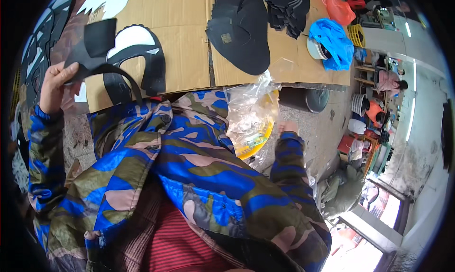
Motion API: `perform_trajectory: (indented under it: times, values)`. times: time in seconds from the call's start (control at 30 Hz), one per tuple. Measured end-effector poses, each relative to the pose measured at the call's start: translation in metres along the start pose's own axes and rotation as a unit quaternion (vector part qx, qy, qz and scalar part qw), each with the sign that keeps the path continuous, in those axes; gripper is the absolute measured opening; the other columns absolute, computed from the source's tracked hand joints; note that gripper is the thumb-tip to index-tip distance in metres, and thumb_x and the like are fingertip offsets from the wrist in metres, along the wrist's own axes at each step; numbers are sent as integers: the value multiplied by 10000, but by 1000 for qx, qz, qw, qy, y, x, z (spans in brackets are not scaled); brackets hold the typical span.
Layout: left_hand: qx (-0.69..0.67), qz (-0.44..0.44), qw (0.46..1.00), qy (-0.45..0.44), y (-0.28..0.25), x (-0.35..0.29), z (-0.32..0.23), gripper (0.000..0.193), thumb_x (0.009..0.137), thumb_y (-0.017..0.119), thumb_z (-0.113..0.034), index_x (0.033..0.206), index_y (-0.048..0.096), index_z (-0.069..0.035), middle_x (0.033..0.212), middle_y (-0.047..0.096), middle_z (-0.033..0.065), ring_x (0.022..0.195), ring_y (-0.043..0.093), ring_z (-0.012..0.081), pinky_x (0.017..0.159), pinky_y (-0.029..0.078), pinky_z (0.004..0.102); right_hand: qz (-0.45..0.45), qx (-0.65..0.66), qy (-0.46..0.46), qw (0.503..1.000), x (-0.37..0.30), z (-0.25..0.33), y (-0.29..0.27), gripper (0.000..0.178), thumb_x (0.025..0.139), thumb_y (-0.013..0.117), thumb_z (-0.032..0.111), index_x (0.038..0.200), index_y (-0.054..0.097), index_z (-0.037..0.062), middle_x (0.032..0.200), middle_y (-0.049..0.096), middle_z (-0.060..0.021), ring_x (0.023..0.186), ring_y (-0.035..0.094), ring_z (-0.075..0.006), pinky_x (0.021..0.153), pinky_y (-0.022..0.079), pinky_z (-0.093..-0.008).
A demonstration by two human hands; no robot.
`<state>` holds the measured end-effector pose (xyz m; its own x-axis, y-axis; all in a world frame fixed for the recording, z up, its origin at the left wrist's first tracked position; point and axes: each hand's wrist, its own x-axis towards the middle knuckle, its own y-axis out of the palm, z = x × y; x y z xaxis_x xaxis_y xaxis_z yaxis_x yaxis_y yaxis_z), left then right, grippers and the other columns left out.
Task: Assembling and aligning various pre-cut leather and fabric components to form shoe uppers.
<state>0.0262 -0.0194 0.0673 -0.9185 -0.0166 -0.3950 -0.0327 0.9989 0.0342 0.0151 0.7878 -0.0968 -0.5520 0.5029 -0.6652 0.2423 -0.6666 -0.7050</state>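
Observation:
My left hand [59, 80] is closed with the thumb on top, gripping a black shoe-upper piece [100, 40] over the table's near left edge. A curved strip of that piece hangs down toward my lap. Just beyond it, another black shoe upper [154, 59] with a white lined area lies on the cardboard table cover [185, 35]. My right hand [288, 126] is low beside a yellow basket [258, 146] holding clear plastic bags [251, 111]. Its fingers are too small and blurred to make out.
Stacked black shoe-shaped pieces [244, 33] and smaller cut parts [288, 9] lie on the cardboard. A blue plastic bag [334, 42] covers a white tub at the right. Below the table edge lies a dark cylinder [308, 100]. Another person [391, 80] sits far right.

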Motion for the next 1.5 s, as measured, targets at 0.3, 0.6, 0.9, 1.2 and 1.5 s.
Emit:
perform_trajectory:
  times: [0.3, 0.6, 0.9, 1.2, 1.5]
  values:
    - [92, 25, 995, 25, 58, -11, -23, 356, 953, 578, -258, 692, 639, -24, 567, 598, 46, 487, 542, 107, 493, 392, 244, 222, 213, -287, 907, 53, -94, 121, 467, 991, 303, -2, 1435, 402, 106, 1489, 395, -134, 1385, 354, -299, 1113, 363, -401]
    - [65, -22, 998, -12, 100, 11, -17, 315, 894, 657, -240, 667, 642, -22, 573, 607, 40, 521, 578, 115, 519, 426, 246, -468, -21, -316, 825, -21, 9, 80, 426, 754, 582, -57, 1173, 635, -2, 1098, 646, -165, 994, 615, -319, 883, 499, -380]
    - [-50, 11, 998, -26, 123, 13, 5, 263, 895, 654, -219, 702, 642, -41, 551, 614, 54, 450, 585, 120, 412, 457, 249, -103, -39, -833, 542, -331, 342, 144, 508, 575, 819, 191, 1044, 669, 65, 1022, 615, -118, 992, 582, -325, 869, 439, -430]
    - [-149, -75, 975, 144, 69, -22, 13, 432, 973, 527, -402, 788, 648, -31, 732, 650, 63, 673, 605, 118, 664, 470, 246, 263, 91, -769, 576, -321, 381, 201, 204, 708, 670, -136, 887, 630, -45, 1016, 679, -135, 957, 652, -232, 839, 513, -318]
    - [-98, 164, 957, 217, 43, 11, 33, 565, 825, 713, -262, 1329, 553, -63, 1266, 601, 60, 1169, 500, 157, 892, 441, 297, 453, 168, -570, 665, -307, 375, 179, 226, 714, 666, -163, 924, 660, -80, 1059, 658, -164, 972, 637, -233, 873, 510, -344]
